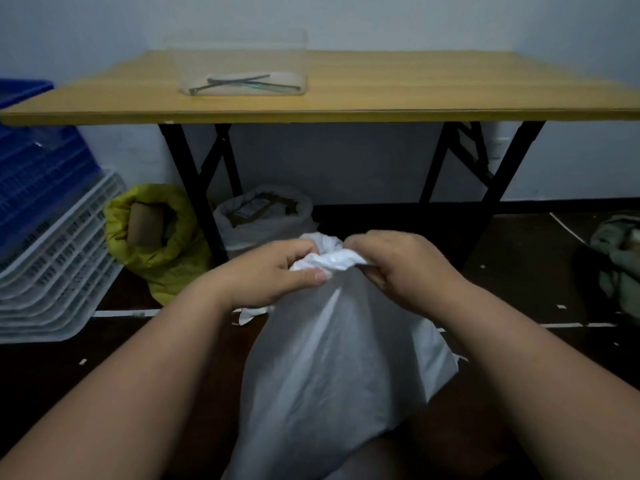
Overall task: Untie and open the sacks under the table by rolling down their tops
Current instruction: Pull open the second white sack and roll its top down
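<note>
Head view showed a white sack [332, 358] standing on the dark floor [519, 271] in front of the table [381, 98], close to the person and between both forearms. Its top was bunched into a crumpled neck. The left hand [263, 275] gripped that neck from the left, thumb laid across the near side and fingers curled round the far side. The right hand [398, 265] pinched the same bunched cloth from the right, fingers bent into the folds. The two hands were just beside each other, with only the gathered cloth between them.

Under the table, near its front left leg, stood a grey sack [266, 220] with its top rolled down and its contents showing. Just left of that leg sat a yellow sack [156, 237], also rolled open, with a brown roll inside it. On the table top, near its back edge, was a clear plastic tub [242, 64] holding a few dark cable ties [242, 83]. Blue crates [38, 174] and white crates [59, 271] were stacked at the far left. A greenish bundle [620, 265] lay on the floor at the right edge.
</note>
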